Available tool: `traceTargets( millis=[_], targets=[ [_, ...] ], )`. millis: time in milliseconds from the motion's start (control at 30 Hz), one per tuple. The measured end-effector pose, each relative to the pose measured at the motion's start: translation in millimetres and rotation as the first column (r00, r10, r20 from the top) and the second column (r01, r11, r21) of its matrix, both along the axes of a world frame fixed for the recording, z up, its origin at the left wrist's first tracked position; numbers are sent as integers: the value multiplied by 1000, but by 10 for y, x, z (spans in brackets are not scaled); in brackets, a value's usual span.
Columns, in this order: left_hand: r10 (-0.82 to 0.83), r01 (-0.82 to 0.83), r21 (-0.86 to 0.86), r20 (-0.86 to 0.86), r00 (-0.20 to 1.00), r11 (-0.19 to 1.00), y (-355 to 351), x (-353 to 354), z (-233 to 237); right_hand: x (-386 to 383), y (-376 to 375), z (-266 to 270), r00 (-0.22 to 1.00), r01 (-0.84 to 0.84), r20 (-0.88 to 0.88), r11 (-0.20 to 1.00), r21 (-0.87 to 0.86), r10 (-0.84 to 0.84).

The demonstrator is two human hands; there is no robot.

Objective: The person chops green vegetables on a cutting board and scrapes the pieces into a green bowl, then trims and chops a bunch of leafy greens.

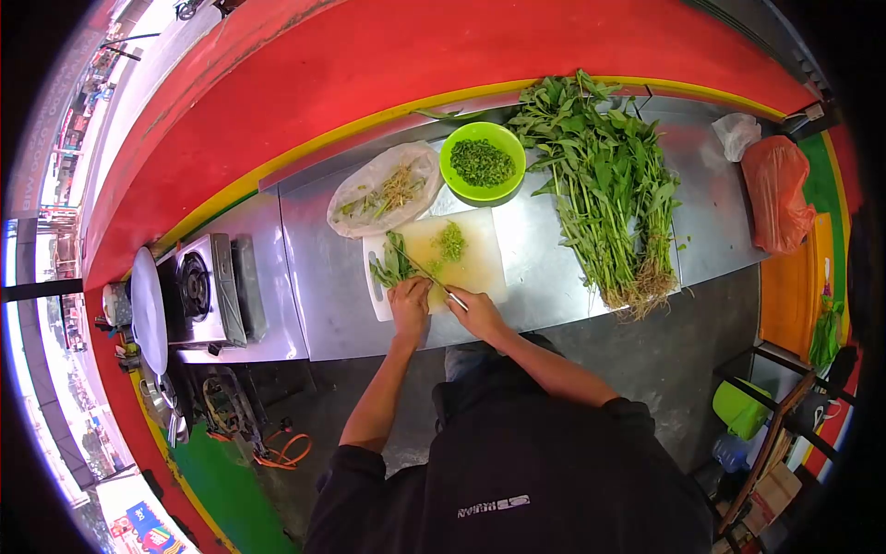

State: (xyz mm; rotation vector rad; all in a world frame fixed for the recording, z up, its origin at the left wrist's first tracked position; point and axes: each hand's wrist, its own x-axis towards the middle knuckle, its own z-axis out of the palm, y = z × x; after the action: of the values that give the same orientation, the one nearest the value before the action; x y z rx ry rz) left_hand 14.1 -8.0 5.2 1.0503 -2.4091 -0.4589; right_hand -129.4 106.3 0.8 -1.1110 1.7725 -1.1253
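My right hand [476, 314] is closed round the handle of a knife [427, 276], whose blade points up and left across the white cutting board [484, 258]. Beside it, my left hand [409, 309] has its fingers curled down on the lower end of a small bunch of leafy greens [394, 263], partly hiding the stems. The blade lies right next to these greens. A small heap of finely chopped greens [449, 242] rests on the board, right of the blade. Above the board stands a lime-green bowl [516, 146] holding dark chopped greens [482, 163].
An open clear plastic bag [351, 189] with root trimmings lies left of the bowl. A large heap of rooted greens [604, 175] covers the counter [351, 319] to the right. Farther right sits a red plastic bag [777, 194]; a gas stove [198, 286] stands left.
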Motion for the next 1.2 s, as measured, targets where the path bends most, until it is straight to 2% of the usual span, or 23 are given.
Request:
traceTargets(
  millis=[67, 167, 300, 367, 667, 800, 900, 967, 1100, 1167, 1200],
  targets=[
    [-21, 21, 25, -6, 1000, 999, 0, 5, 37, 12, -54, 43, 1000, -6, 16, 996, 85, 5],
    [-7, 7, 27, -20, 1000, 1000, -1, 28, -21, -2, -21, 144, 1000, 9, 26, 1000, 13, -10],
    [6, -5, 58, -33, 999, 998, -40, -18, -8, -7, 58, 74, 1000, -8, 8, 999, 36, 8],
    [-18, 19, 31, -27, 999, 999, -59, -21, -36, -7, 65, 28, 1000, 24, -11, 999, -43, -24],
    [6, -6, -27, 6, 1000, 1000, -47, -53, -16, -46, 26, -65, 998, -42, -48, 995, 91, 46],
    [-3, 3, -37, 9, 1000, 999, -58, -43, -39, -52, 17, -15, 995, -30, -91, 999, 24, 32],
    [7, -6, -43, 25, 1000, 999, -51, -51, -36, -56, -34, 87, 993, -39, -104, 996, 74, 47],
    [5, -3, -42, 37, 999, 999, -48, -38, -45, -99, -116, 283, 989, -104, -72, 956, 274, 128],
    [-2, 3, -39, 30, 1000, 999, -63, -44, -54, -109, -115, 171, 994, -80, -64, 986, 148, 90],
    [27, -27, -8, 12, 1000, 1000, -29, -59, 3, -121, -30, 163, 999, -53, 0, 998, 19, 53],
    [30, -30, -5, 14, 999, 1000, -28, -46, -9, -111, -4, 171, 998, -56, 3, 998, 21, 56]
  ],
)
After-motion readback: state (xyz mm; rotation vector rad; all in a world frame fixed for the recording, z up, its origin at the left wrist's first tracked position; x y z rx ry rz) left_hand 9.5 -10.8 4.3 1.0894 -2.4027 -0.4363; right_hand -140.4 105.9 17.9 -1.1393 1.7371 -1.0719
